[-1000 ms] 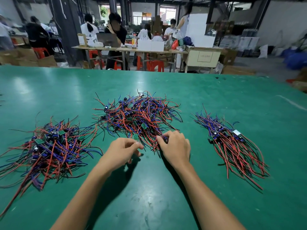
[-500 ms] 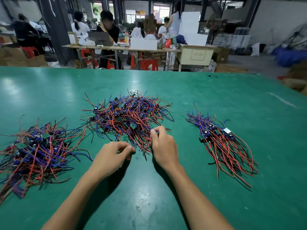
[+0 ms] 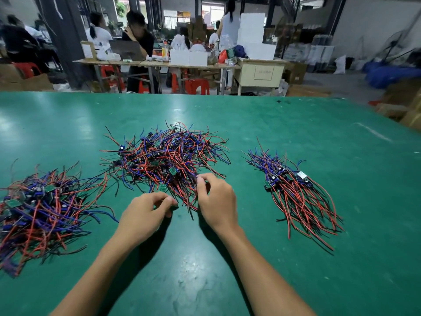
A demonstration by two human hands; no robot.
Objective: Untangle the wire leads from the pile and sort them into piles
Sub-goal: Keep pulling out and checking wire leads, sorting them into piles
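At frame centre, my right hand point(image 3: 216, 199) and left hand point(image 3: 145, 213) pinch strands of the tangled wire pile point(image 3: 164, 156) on the table point(image 3: 296, 124); light, springy leads, best taken by their small boards.

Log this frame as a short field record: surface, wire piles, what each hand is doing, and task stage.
surface: green table top
middle pile: tangled heap of red, blue and black wire leads, unsorted
right pile: neatly aligned bundle of leads, lying apart
left pile: loose heap of leads
left hand: fingers pinch a small green board at the middle pile's near edge
right hand: fingers pinch wires at the same edge
stage: pulling a lead free, not yet sorted
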